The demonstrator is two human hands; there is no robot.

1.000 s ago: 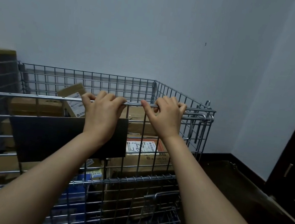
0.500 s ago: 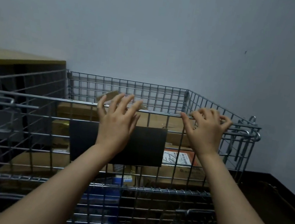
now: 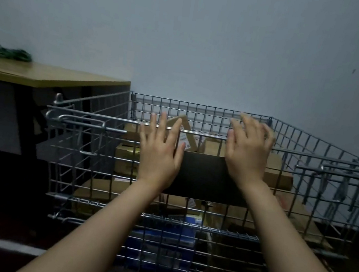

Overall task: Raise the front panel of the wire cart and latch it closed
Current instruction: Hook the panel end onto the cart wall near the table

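The wire cart's front panel (image 3: 91, 162) stands upright before me, its top bar at the height of the side walls. A dark rectangular plate (image 3: 205, 176) hangs on its middle. My left hand (image 3: 160, 151) is flat against the panel just under the top bar, fingers spread and holding nothing. My right hand (image 3: 249, 150) is blurred, fingers apart at the top bar, gripping nothing. A looped wire latch (image 3: 79, 120) sits at the panel's upper left corner, and another latch (image 3: 348, 173) at the upper right.
Cardboard boxes (image 3: 279, 175) and a blue item (image 3: 159, 239) fill the cart. A wooden desk (image 3: 44, 75) with a green cable coil (image 3: 3, 51) stands to the left, close to the cart. A pale wall is behind. Dark floor lies on both sides.
Both hands have let go of the top bar and opened, first the left, then the right. The view has swung left, showing the desk and the left latch.
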